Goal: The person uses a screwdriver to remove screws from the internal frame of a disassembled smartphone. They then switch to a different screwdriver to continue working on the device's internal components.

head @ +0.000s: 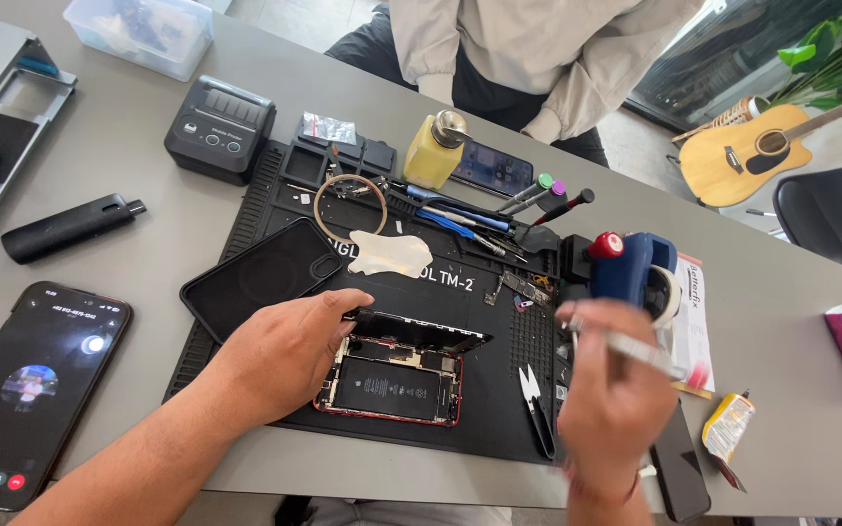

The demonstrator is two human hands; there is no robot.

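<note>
Red-framed smartphone [389, 387], opened up with its black battery and circuit boards bare, lies face-up near the middle of the frame on a black ribbed repair mat [275, 195] that covers much of the grey worktop [782, 292]. Its dark screen panel [419, 331] stands tilted up along the upper edge of the body, seemingly joined there. The left hand [289, 351] rests curled over the phone's upper left corner, fingertips at the raised panel, steadying it; the fingers are bent around that corner rather than closed on anything loose. The right hand [608, 390], lower right of centre, is closed around a slim silvery tool [635, 349], tweezers or a fine driver, I cannot tell which, held well apart from the phone.

I judge the step to be work inside the open body with the screen propped. The next move calls for bringing the tool's tip down into the phone while the left hand keeps the panel from flexing.

Small black snips [536, 404] lie just right of the phone. A black phone case [260, 276] sits to its upper left. A second person's pale sleeve [577, 97] shows at the top.
</note>
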